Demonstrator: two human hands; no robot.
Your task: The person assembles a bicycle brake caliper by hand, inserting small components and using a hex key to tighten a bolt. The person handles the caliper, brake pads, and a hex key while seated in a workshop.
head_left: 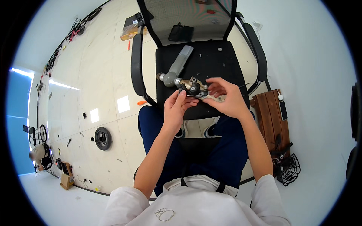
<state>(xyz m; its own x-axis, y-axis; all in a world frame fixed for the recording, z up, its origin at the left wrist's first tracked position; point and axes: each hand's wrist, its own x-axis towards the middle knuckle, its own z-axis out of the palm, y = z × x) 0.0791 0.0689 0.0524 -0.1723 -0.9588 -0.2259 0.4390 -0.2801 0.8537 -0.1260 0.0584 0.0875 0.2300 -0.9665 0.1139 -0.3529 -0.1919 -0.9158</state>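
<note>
Over the front of a black chair seat, a small black metal assembly that looks like a bicycle brake caliper [194,89] is in my hands. My left hand [176,109] pinches its left end between thumb and fingers. My right hand [227,98] is curled round the right end, its thumb by a pale metal plate [218,98] below the caliper. Just beyond lies a grey part with a rounded joint and flat arm [180,64], metal collars at its side. Whether it is joined to the caliper I cannot tell. My fingers partly hide the caliper's underside.
The black mesh-backed chair [200,62] faces me, holding a black pouch [181,32] and small loose parts. Right stands a wooden bench [268,116] with a phone [283,110], a black wire basket [288,170] beside it. A wheel [103,138] lies left; a person [39,155] is far left.
</note>
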